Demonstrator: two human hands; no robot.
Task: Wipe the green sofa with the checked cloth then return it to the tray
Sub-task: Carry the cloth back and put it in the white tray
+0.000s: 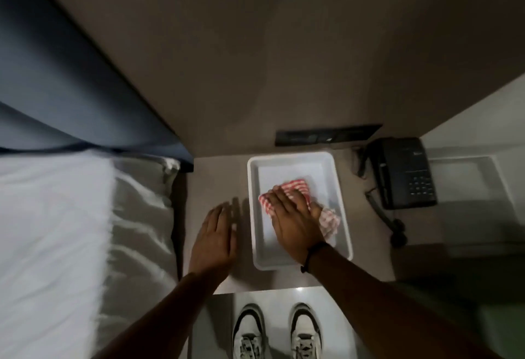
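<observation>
In tray [342,202], checked cloth [295,188] lies under R hand [295,222], grip flat, unclenched.

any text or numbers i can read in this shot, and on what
Nothing in this view can be read.
Telephone: keypad marks and a small pale mark near its top, too blurred to read.
Dark wall panel: no legible marking.
Tray, checked cloth, shoes: no text visible.

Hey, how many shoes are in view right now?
2. The left shoe and the right shoe stand side by side on the pale floor at the bottom of the view, below the table's near edge. Their lower ends are cut off by the frame.
</observation>
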